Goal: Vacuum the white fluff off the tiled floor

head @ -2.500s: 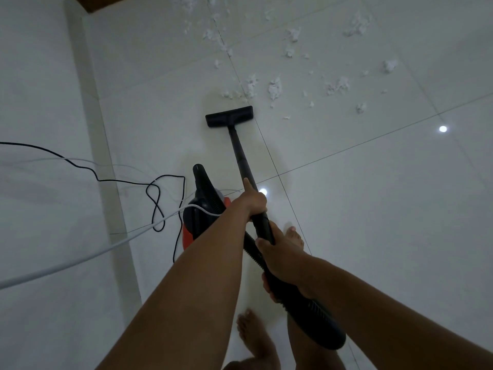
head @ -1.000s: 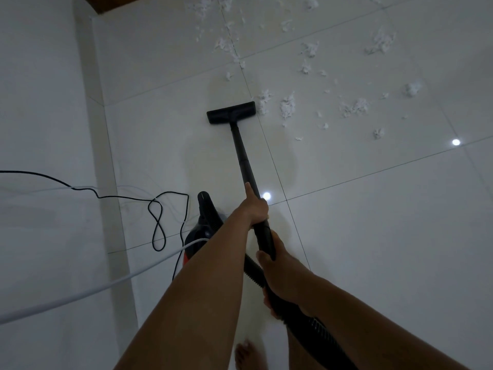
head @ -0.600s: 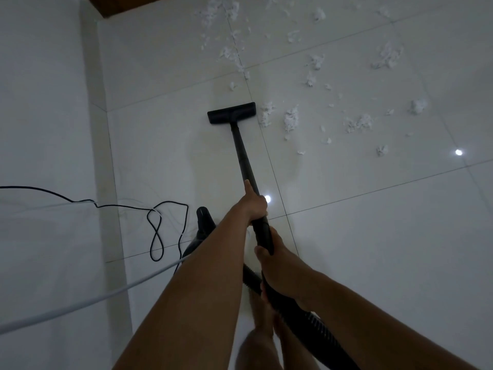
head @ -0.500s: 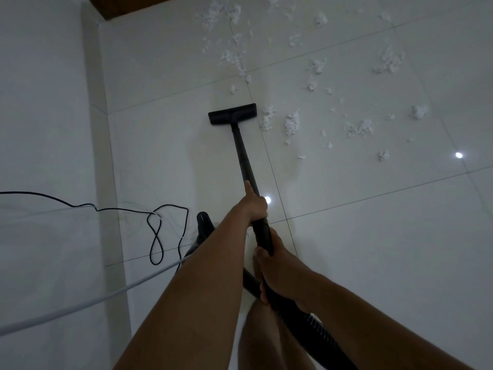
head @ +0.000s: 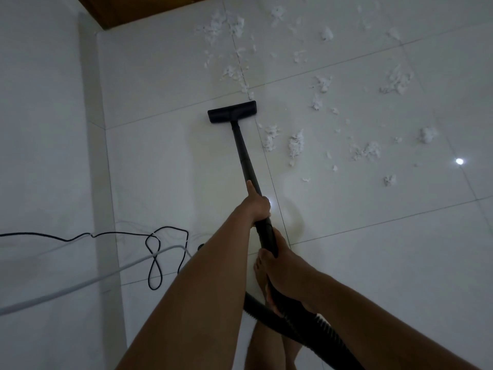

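White fluff (head: 296,144) lies in ragged tufts; both hands grip the vacuum wand (head: 244,153).

Readable text: I am finding none anywhere in this view.
Vacuum wand (head: 244,153): I am seeing plain black, no brand or label showing.
Floor head (head: 232,112): I am reading no marking on it.
Hose (head: 324,329): I am making out ribbing only, no lettering.
Tiled floor (head: 373,263): I am seeing no print or numbers.
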A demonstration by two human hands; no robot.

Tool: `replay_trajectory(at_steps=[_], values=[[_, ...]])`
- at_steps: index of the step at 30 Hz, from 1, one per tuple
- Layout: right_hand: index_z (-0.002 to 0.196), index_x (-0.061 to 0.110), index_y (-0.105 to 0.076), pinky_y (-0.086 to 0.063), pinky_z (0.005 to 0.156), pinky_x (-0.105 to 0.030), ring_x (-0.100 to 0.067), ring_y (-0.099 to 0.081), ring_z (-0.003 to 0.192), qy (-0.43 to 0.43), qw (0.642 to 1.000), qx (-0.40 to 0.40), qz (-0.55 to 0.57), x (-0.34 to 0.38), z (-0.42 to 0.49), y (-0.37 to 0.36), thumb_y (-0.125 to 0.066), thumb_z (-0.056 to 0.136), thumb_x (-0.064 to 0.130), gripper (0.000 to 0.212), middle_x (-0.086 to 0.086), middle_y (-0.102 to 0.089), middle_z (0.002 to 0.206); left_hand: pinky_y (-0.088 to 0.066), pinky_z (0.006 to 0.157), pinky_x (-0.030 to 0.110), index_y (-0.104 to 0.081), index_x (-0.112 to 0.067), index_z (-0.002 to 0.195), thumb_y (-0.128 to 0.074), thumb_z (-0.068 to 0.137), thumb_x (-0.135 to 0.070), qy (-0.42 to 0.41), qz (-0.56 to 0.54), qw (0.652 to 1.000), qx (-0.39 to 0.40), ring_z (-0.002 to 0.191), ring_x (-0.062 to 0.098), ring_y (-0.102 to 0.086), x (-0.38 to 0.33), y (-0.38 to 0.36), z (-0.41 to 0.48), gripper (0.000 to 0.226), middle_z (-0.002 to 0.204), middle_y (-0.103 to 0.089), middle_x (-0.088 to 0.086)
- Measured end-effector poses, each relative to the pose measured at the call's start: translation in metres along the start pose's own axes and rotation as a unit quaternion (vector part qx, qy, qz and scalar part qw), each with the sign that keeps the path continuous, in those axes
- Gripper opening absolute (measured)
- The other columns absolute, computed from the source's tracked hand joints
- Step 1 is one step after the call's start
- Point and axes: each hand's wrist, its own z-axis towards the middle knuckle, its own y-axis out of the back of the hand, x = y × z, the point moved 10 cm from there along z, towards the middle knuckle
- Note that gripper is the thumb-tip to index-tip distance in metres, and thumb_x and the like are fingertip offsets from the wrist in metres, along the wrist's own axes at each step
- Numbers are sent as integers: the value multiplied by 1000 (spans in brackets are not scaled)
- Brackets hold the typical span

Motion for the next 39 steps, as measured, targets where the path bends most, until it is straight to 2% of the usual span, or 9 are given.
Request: replay_trajectory(at_steps=[3, 10, 13, 17, 22, 26, 31, 35, 39], values=[[159, 49, -2, -48, 45, -23, -13, -59, 51, -4, 1000, 8, 12, 11, 7, 5, -33, 110, 37, 59, -7, -66, 85, -54, 99, 48, 26, -34, 154, -38, 103, -16, -4, 1, 1000, -3, 93, 28, -62, -11, 8, 10, 84, 119, -62, 22], [158, 51, 3, -52, 52, -27, -14, -59, 52, -16, 1000, 20, 12, 40, 26, 17, -34, 110, 38, 62, -8, -65, 83, -54, 98, 46, 25, -34, 154, -36, 104, -21, -7, -8, 1000, -10, 93, 26, -62, -35, 32, 29, 80, 116, -63, 19], [159, 48, 4, -53, 57, -30, -13, -58, 53, -10, 1000, 22, -6, 60, 35, 24, -33, 110, 39, 62, -4, -62, 78, -53, 99, 46, 24, -34, 154, -37, 104, -20, -9, -4, 1000, -14, 98, 28, -64, -48, 47, 39, 80, 118, -61, 19], [161, 42, 6, -43, 52, -23, -9, -54, 55, -6, 999, 19, -37, 88, 51, 32, -31, 111, 39, 62, -1, -57, 83, -52, 100, 46, 25, -35, 154, -38, 104, -19, -4, -4, 1000, -18, 108, 32, -64, -63, 70, 55, 81, 124, -60, 19], [161, 43, 6, -40, 53, -23, -10, -54, 61, -7, 999, 17, -44, 110, 74, 39, -31, 111, 39, 62, 0, -56, 85, -54, 98, 46, 24, -36, 153, -37, 105, -22, -3, 2, 1000, -28, 110, 33, -64, -76, 91, 77, 80, 129, -58, 21], [161, 43, 5, -43, 54, -23, -11, -57, 63, -13, 999, 11, -50, 118, 89, 44, -31, 110, 40, 62, -3, -62, 93, -55, 97, 46, 24, -37, 153, -37, 105, -21, -4, -8, 999, -33, 110, 33, -64, -86, 100, 90, 80, 130, -57, 21], [161, 42, 3, -44, 53, -23, -12, -59, 62, -11, 999, 13, -48, 124, 89, 50, -32, 110, 38, 62, -3, -62, 87, -55, 97, 46, 24, -36, 154, -37, 104, -20, -3, -8, 999, -31, 110, 33, -65, -92, 102, 92, 81, 128, -58, 20], [160, 45, 3, -53, 58, -28, -17, -63, 64, -19, 999, 13, -26, 127, 85, 50, -34, 110, 38, 63, -8, -66, 89, -54, 98, 45, 23, -34, 155, -37, 105, -20, -5, -1, 999, -35, 108, 31, -64, -96, 105, 85, 80, 130, -57, 18], [161, 41, 5, -49, 58, -26, -14, -58, 65, -15, 999, 21, -44, 126, 69, 45, -32, 111, 37, 63, -9, -65, 103, -54, 99, 45, 23, -35, 155, -38, 104, -18, 3, 9, 999, -31, 108, 31, -62, -88, 100, 69, 81, 135, -53, 18]])
